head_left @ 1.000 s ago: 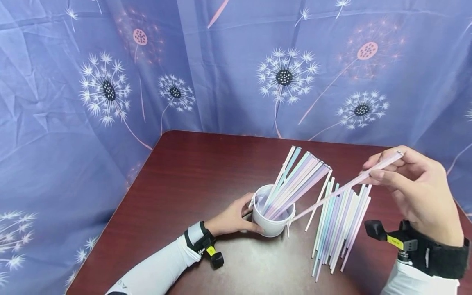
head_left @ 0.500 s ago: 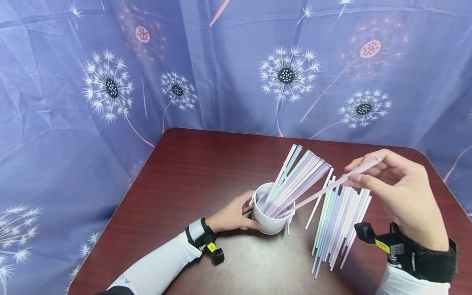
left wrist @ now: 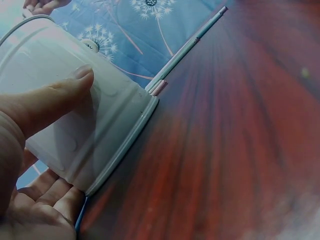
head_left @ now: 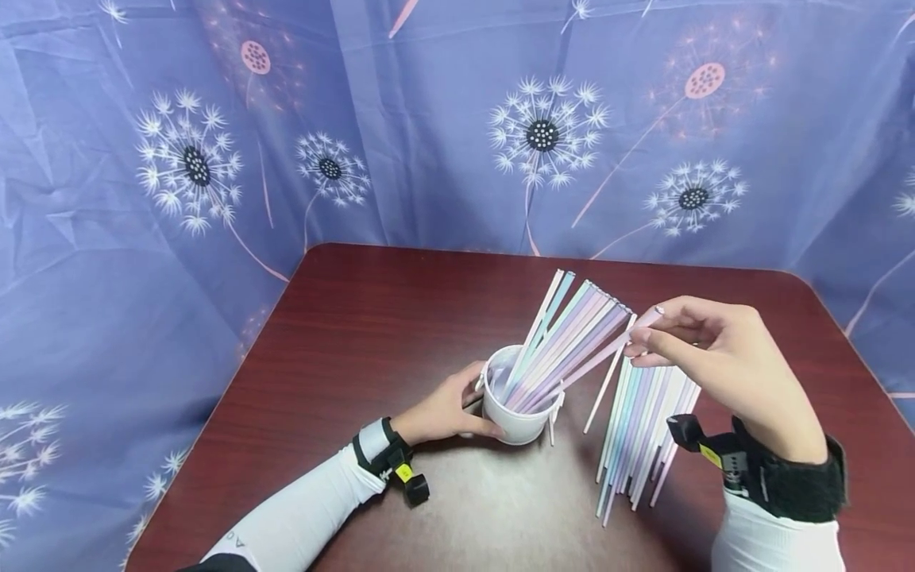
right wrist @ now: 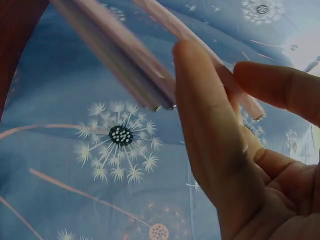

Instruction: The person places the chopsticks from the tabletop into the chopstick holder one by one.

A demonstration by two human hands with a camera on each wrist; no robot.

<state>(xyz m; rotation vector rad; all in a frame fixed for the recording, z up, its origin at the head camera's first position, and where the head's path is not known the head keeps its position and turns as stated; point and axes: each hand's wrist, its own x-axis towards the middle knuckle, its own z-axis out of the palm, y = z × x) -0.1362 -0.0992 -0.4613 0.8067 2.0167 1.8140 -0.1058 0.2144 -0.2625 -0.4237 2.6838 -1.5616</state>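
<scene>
A small white bucket (head_left: 523, 427) stands on the table, filled with pastel straws (head_left: 572, 334) that lean to the right. My left hand (head_left: 446, 409) grips the bucket from its left side; in the left wrist view the thumb (left wrist: 55, 102) lies across its wall. Between thumb and fingers my right hand (head_left: 715, 349) pinches a pink straw (head_left: 604, 353) near its upper end. That straw's lower end is inside the bucket, beside the others. In the right wrist view the pinched straw (right wrist: 172, 22) runs past the bundle's ends.
A loose row of pastel straws (head_left: 629, 445) lies on the dark red table (head_left: 400, 318) right of the bucket, partly beneath my right hand. Behind the table hangs a blue dandelion-print cloth (head_left: 443, 143).
My right hand has moved left, bringing the pink straw's lower end from outside the bucket's rim to inside it. My left hand keeps its grip on the bucket.
</scene>
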